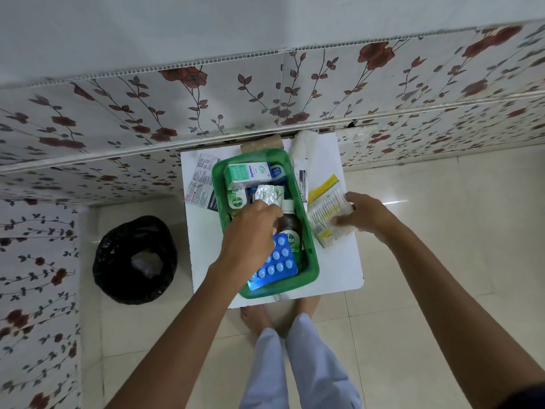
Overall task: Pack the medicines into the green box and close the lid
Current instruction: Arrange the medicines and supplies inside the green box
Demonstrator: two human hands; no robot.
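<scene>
The green box (308, 240) stands open on a small white table (342, 261). Inside it lie an Optibex carton (246, 174), a Dettol carton (237, 202), a brown Dettol bottle (290, 228) and a blue blister strip (275, 265). My left hand (250, 234) is inside the box, its fingers closed on a silver blister strip (269, 194). My right hand (367, 215) grips a clear pack of cotton buds (326, 216) just right of the box. No lid is identifiable.
A white tube box (302, 181), a yellow packet (324, 185) and a white roll (303, 144) lie right of the box. Leaflets (200, 180) lie to its left. A black-lined bin (134, 259) stands on the floor at left. The floral wall is close behind.
</scene>
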